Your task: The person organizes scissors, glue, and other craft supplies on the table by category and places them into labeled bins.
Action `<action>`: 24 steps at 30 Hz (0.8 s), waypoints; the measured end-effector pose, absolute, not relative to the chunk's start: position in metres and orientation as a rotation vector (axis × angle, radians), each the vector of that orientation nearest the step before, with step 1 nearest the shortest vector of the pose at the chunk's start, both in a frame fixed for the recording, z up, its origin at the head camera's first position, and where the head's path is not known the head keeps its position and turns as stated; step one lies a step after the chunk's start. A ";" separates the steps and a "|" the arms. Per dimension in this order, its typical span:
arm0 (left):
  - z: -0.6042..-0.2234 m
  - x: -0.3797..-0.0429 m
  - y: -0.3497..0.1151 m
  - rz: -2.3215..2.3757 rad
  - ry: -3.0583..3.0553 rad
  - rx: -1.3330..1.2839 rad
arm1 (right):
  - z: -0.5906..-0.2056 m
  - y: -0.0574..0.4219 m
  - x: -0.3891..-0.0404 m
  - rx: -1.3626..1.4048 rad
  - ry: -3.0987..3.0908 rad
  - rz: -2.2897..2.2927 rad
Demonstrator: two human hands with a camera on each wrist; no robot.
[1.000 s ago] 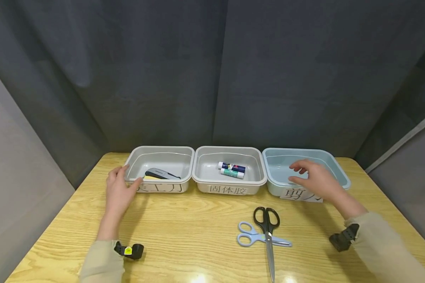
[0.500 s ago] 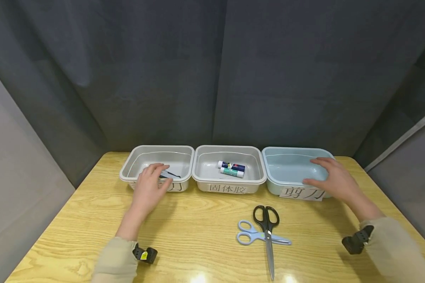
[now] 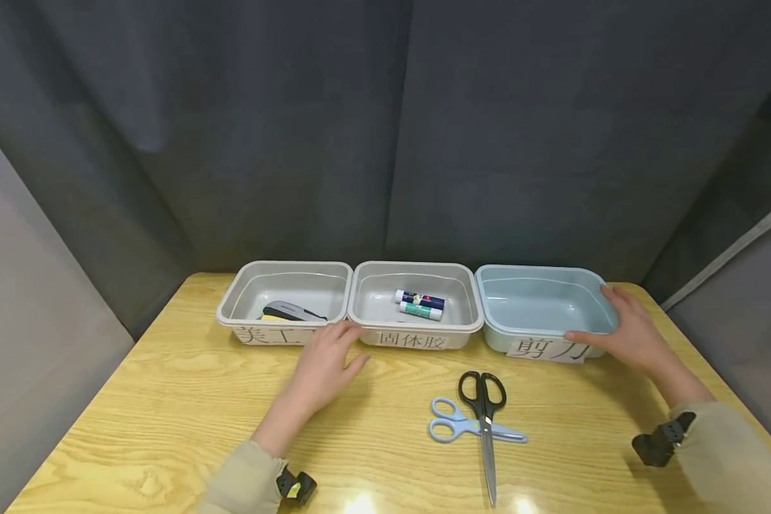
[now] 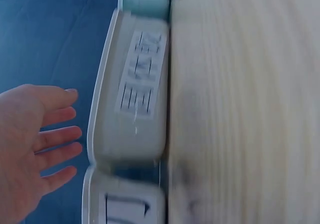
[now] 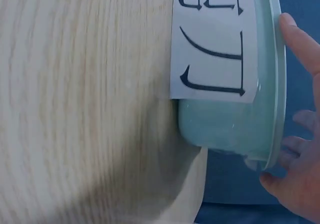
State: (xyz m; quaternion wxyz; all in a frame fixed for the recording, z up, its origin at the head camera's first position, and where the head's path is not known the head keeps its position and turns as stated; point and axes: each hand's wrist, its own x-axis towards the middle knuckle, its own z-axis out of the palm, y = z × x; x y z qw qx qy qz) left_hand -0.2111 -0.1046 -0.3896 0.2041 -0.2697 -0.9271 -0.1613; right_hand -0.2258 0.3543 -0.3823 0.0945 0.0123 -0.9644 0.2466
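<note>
My left hand (image 3: 324,364), fingers relaxed and holding nothing, hovers before the gap between the left grey bin (image 3: 228,321) and the middle grey bin (image 3: 366,337). At the right corner of the light-blue bin (image 3: 540,296), my right hand (image 3: 632,332) touches the rim, its thumb along the front and its fingers at the right side. In the right wrist view the thumb (image 5: 295,33) lies on the bin's rim. A grey-and-black utility knife (image 3: 289,311) and a partly hidden yellow item lie in the left bin. The middle bin holds a navy glue stick (image 3: 427,300) and a green one (image 3: 420,311).
Black-handled scissors (image 3: 483,407) lie across light-blue scissors (image 3: 446,421) on the wooden table (image 3: 167,400), in front of the bins. Paper labels with Chinese characters are on the bins' front walls. A dark curtain (image 3: 295,143) hangs behind the table.
The left hand has moved right, from the left bin's outer corner to the gap beside the middle bin. From above the light-blue bin, the right hand has shifted right to its corner.
</note>
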 end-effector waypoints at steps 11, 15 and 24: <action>-0.393 -0.190 -0.055 -0.407 -2.632 -0.973 | -0.407 0.379 -0.237 -0.067 -2.834 0.938; -0.393 -0.186 -0.039 -0.397 -2.664 -1.008 | -0.432 0.401 -0.253 -0.059 -2.804 0.917; -0.396 -0.176 -0.001 -0.387 -2.676 -1.120 | -0.447 0.413 -0.262 -0.028 -2.801 0.924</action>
